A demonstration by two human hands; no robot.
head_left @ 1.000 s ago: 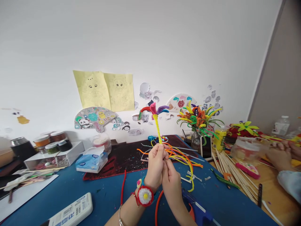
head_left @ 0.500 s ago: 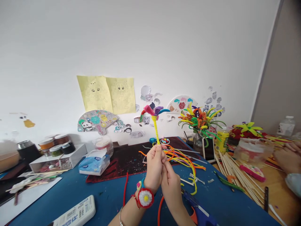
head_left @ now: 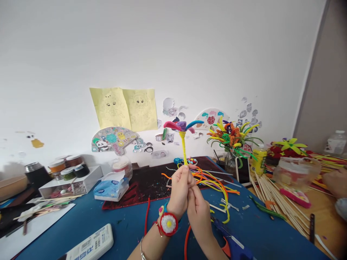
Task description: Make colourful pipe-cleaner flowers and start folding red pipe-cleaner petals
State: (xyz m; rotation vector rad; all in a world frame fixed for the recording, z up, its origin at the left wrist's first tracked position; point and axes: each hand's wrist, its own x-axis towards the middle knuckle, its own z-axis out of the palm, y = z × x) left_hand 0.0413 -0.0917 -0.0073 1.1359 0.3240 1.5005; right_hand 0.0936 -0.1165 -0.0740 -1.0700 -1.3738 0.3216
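Raised in front of me is a pipe-cleaner flower [head_left: 183,144], its petals pink, purple and blue on top and its stem wrapped in yellow. My left hand [head_left: 179,186], with a daisy bracelet at the wrist, pinches the stem between thumb and fingers. Just below and to the right, my right hand [head_left: 199,207] presses against the left, its fingers closed around the lower stem, which the hands mostly hide. Behind them loose pipe cleaners [head_left: 214,182], orange, yellow and purple, lie on the table. A red pipe cleaner [head_left: 147,216] lies left of my wrist.
A blue tissue pack [head_left: 111,189] and a white box [head_left: 70,182] with jars stand left. At right are a vase of pipe-cleaner flowers [head_left: 233,137], a phone [head_left: 243,171], wooden sticks [head_left: 282,206] and a blue glue gun [head_left: 233,242]. Another person's hand [head_left: 334,182] shows at far right.
The flower has turned in my fingers, so its petals now spread differently, with the blue one pointing up to the right. The view has shifted slightly; both hands keep their hold.
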